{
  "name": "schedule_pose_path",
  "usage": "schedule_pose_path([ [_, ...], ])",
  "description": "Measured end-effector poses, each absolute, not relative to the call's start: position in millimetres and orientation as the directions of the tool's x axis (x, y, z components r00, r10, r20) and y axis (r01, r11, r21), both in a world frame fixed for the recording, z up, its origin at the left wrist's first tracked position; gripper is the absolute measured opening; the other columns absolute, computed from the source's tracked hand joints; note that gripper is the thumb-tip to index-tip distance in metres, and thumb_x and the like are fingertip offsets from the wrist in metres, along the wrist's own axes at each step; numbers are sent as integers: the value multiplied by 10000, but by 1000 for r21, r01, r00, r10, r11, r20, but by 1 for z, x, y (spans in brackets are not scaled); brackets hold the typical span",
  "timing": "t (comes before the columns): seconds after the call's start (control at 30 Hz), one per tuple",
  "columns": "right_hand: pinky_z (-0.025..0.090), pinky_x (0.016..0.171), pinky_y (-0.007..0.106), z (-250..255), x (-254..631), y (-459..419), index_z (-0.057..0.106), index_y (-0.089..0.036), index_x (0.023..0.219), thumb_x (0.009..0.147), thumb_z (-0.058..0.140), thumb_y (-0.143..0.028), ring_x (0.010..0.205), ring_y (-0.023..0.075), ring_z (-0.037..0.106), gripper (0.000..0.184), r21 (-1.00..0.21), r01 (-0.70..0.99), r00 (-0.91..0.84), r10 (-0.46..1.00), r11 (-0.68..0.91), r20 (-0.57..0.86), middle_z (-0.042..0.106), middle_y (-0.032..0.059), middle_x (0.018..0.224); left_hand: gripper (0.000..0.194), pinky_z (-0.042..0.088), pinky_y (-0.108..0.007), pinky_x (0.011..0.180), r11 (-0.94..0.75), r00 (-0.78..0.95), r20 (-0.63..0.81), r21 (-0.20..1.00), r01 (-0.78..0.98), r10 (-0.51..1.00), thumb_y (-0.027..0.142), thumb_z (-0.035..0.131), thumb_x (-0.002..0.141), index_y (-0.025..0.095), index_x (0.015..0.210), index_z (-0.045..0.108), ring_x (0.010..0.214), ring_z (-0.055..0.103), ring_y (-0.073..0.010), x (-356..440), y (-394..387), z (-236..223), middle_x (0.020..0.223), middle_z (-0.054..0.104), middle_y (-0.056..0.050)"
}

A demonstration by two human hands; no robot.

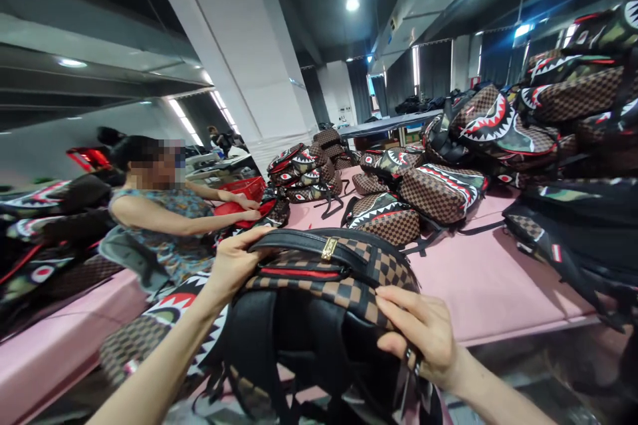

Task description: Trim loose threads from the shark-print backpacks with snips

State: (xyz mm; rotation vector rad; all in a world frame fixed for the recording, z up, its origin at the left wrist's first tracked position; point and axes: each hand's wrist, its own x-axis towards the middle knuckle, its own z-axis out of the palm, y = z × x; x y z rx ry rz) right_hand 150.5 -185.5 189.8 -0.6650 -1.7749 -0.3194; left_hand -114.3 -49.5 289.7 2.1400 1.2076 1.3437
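The backpack point(371, 275) is brown-and-black checkered, with a black carry handle point(299, 240) bearing a gold-coloured plate point(329, 249) and a red strip point(302, 273) running below it. It is held roughly upright at the near side of the pink table point(478, 285), its top uppermost and its black shoulder straps point(254, 332) facing the wearer.

Pink table point(463, 285) here, and it's loaded! A tight stack of bags point(304, 176) sits toward the far end, checkered bags point(428, 194) sprawl across the middle, straps point(423, 247) trailing, and a black bag point(573, 232) lies at the right. Over left, another pink table point(62, 322) carries a heap of bags point(54, 229).
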Motion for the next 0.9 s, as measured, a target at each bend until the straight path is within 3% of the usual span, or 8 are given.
schedule_pose_path([
  [0.1,561,648,279,192,154,-185,505,-120,1216,871,500,-270,893,204,655,376,-102,590,-184,257,801,949,674,168,969,237,508,-382,809,-628,251,609,549,552,753,302,630,692,235,919,638,887,605,-235,-110,-66,292,943,650,11],
  [0.23,563,644,275,189,157,-185,491,-129,1233,871,500,-267,903,202,653,387,-104,589,-185,260,802,948,674,163,987,264,472,-391,836,-705,272,857,138,696,437,258,580,781,314,1039,574,923,570,-223,-102,-106,288,998,596,12],
  [0.33,563,664,286,185,158,-182,480,-129,1243,877,490,-273,935,205,640,393,-108,578,-193,264,809,945,663,173,1009,195,488,-316,746,-758,564,793,-218,615,230,233,603,785,257,978,595,819,584,-181,-93,-131,280,887,614,-14],
  [0.4,561,676,290,183,157,-181,488,-123,1232,877,491,-267,954,207,632,383,-116,573,-188,268,811,945,657,178,1017,194,484,-305,750,-750,650,734,-313,582,198,250,600,796,199,983,587,827,585,-184,-89,-138,277,890,617,-50],
  [0.53,561,691,285,183,156,-181,508,-104,1203,865,513,-249,964,208,629,368,-125,563,-174,265,817,948,645,189,1038,302,473,-326,769,-699,669,698,-344,627,256,346,547,831,133,1045,546,878,568,-215,-86,-140,277,944,604,-105],
  [0.7,559,735,291,183,158,-183,520,-100,1184,848,535,-213,979,211,623,355,-144,558,-167,281,817,945,635,180,1068,348,478,-292,732,-705,711,573,-298,644,407,446,496,836,165,1029,567,864,573,-204,-83,-145,292,954,617,-90],
  [0.83,554,765,295,181,159,-183,504,-140,1210,830,550,-161,991,200,616,383,-199,585,-140,339,787,930,625,158,1095,353,459,-300,788,-721,690,398,-93,686,605,428,442,849,175,1049,587,916,581,-215,-83,-138,307,1014,636,-92],
  [0.9,549,779,295,180,159,-182,509,-152,1204,821,553,-134,998,198,613,386,-201,597,-131,342,776,931,626,149,1094,347,453,-280,736,-685,648,245,121,718,721,445,447,830,181,966,627,836,591,-204,-83,-128,310,903,660,-64],
])
